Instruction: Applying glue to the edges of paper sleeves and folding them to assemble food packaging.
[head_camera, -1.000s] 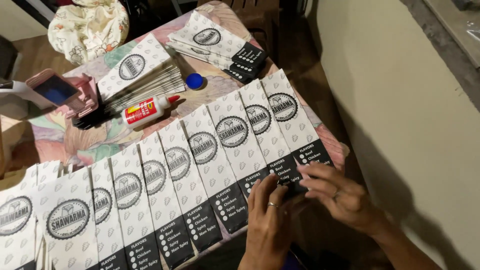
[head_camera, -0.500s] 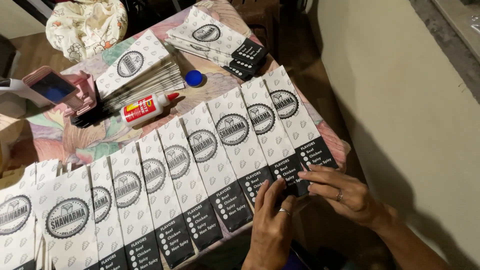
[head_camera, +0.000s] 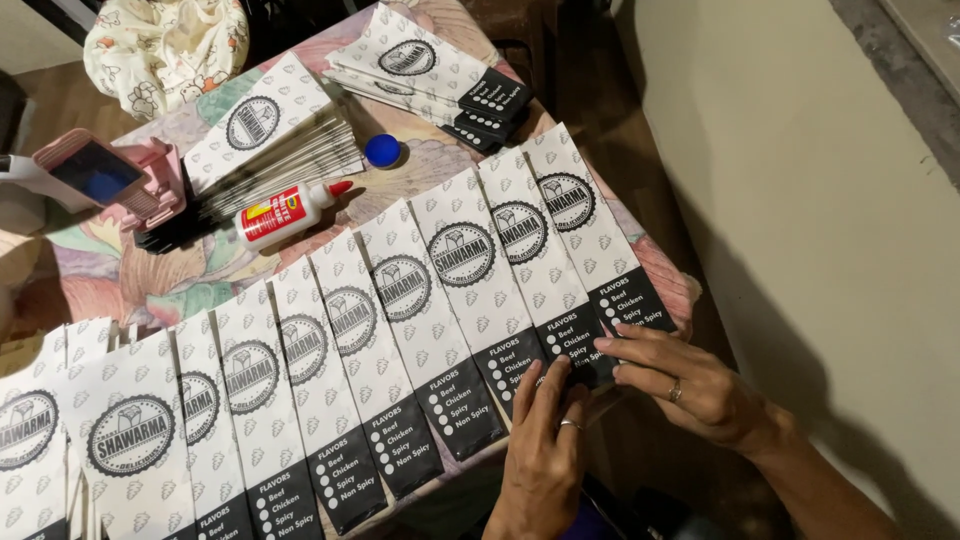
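Left hand (head_camera: 545, 445) and right hand (head_camera: 690, 385) lie flat, fingers extended, gripping nothing. Both press the dark bottom ends of overlapping paper bags (head_camera: 480, 270) on the table (head_camera: 110, 265).

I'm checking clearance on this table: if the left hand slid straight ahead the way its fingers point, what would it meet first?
The left hand points up and slightly right along the overlapping paper bags. It already rests on a bag's black bottom strip, so it would likely just ride over that bag's white printed part; nothing upright blocks the way nearby.
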